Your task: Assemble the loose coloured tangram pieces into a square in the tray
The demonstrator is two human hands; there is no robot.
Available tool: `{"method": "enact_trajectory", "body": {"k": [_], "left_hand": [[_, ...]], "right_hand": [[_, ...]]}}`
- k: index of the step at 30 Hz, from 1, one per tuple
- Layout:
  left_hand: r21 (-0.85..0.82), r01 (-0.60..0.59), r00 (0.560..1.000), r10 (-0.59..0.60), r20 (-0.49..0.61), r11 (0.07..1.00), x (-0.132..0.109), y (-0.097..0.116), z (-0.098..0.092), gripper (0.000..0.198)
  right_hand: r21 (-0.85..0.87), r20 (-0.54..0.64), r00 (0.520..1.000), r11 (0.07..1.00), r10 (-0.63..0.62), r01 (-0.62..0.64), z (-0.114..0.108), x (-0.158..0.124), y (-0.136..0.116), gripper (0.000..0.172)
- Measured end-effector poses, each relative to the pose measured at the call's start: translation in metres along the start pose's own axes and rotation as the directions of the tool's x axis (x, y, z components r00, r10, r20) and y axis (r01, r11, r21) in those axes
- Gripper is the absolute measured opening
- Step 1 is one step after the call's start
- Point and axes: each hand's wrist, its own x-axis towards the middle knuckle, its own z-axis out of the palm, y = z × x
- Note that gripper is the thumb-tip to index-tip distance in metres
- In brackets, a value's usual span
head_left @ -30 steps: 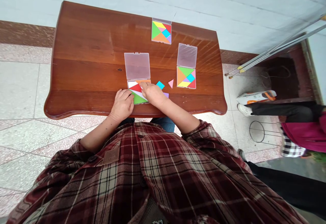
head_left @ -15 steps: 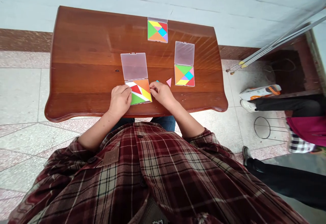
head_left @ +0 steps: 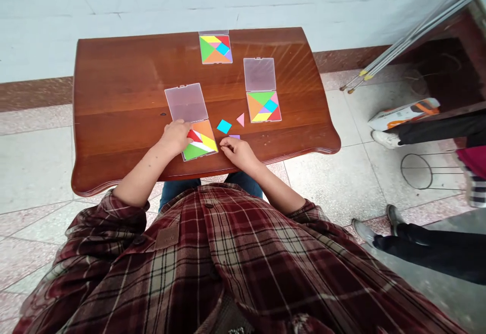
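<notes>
A clear plastic tangram case [head_left: 186, 102] lies open before me, its lid folded back. Inside are a red piece [head_left: 195, 136], a yellow parallelogram [head_left: 208, 142], an orange triangle [head_left: 201, 127] and a green triangle [head_left: 197, 151], with white gaps showing. My left hand [head_left: 175, 138] rests over the case's left side, thumb and fingers apart, touching the red piece. Right of the case, my right hand [head_left: 241, 153] has loosely curled fingers, with nothing visible in them. Beside it, a purple piece [head_left: 234, 136] is partly covered. A blue square [head_left: 224, 126] and pink triangle [head_left: 241, 119] lie beyond.
Two filled tangram cases are on the wooden table [head_left: 125, 86]: one at the back [head_left: 207, 50], one open at right [head_left: 254, 105]. Crutches [head_left: 387, 55] lean at the far right. A wire-framed stool [head_left: 416, 171] and other people's legs [head_left: 429, 253] are on the right side.
My view has shifted. My right hand has drawn back from the case's right edge, uncovering the blue square and part of the purple piece. My left fingers have spread over the red piece.
</notes>
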Motion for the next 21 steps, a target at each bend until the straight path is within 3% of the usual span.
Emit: {"method": "enact_trajectory", "body": {"k": [4,7,10,13,18,21], "left_hand": [[-0.125,-0.112,0.988,0.097,-0.122,0.986,0.001,-0.018,0.006,0.009],[-0.338,-0.194,0.954,0.097,-0.283,0.921,-0.006,-0.031,0.008,0.007],[-0.494,-0.179,0.916,-0.039,-0.399,0.851,-0.020,-0.039,0.012,0.004],[-0.603,-0.113,0.889,-0.191,-0.416,0.790,-0.036,-0.042,0.025,0.003],[-0.711,-0.113,0.791,-0.370,-0.487,0.694,-0.051,-0.039,0.059,0.005],[-0.750,-0.129,0.762,-0.419,-0.493,0.649,-0.055,-0.035,0.070,0.008]], "right_hand": [[-0.060,0.055,0.998,0.998,-0.022,0.025,0.000,0.012,-0.013,0.012],[-0.251,0.079,0.997,0.968,0.023,-0.002,0.003,0.022,-0.029,0.012],[-0.464,0.144,0.984,0.886,0.104,-0.025,0.010,0.030,-0.049,0.024],[-0.607,0.185,0.967,0.794,0.173,-0.025,0.020,0.033,-0.066,0.028],[-0.696,0.184,0.963,0.718,0.194,-0.012,0.030,0.030,-0.079,0.037],[-0.708,0.168,0.969,0.706,0.181,-0.010,0.028,0.032,-0.079,0.035]]}}
